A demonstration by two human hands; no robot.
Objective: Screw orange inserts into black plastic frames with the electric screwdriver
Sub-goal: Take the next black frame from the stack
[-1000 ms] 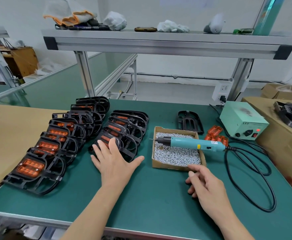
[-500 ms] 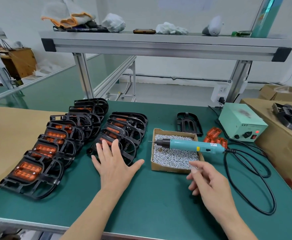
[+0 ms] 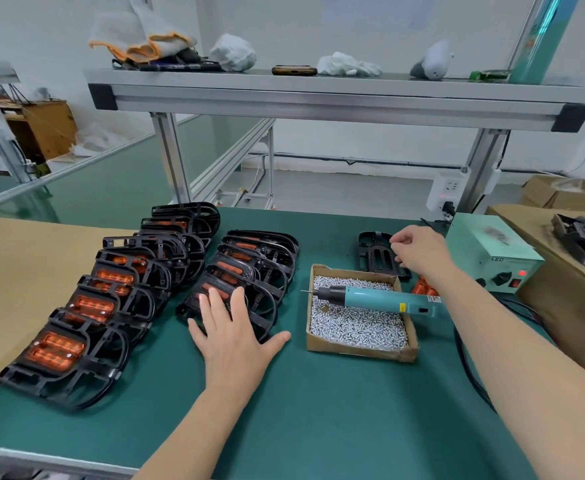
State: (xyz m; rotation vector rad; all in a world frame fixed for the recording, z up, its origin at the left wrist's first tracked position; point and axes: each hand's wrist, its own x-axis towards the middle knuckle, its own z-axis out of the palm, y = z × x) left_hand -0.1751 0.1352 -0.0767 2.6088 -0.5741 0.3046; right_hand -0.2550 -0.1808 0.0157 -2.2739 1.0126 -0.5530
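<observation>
Here, right hand (image 3: pixel 419 251) at black frame (image 3: pixel 374 254), screwdriver (image 3: pixel 381 301) under forearm

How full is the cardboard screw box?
Well filled: silver screws cover the whole floor of the cardboard box, with the electric screwdriver lying across them.

Vantage: worn at head height, at the near edge of the table (image 3: pixel 318 427).
Facing: forward and down, wide-angle.
Nearness: the table is seen close, the shelf (image 3: pixel 318 98) farther off.
</observation>
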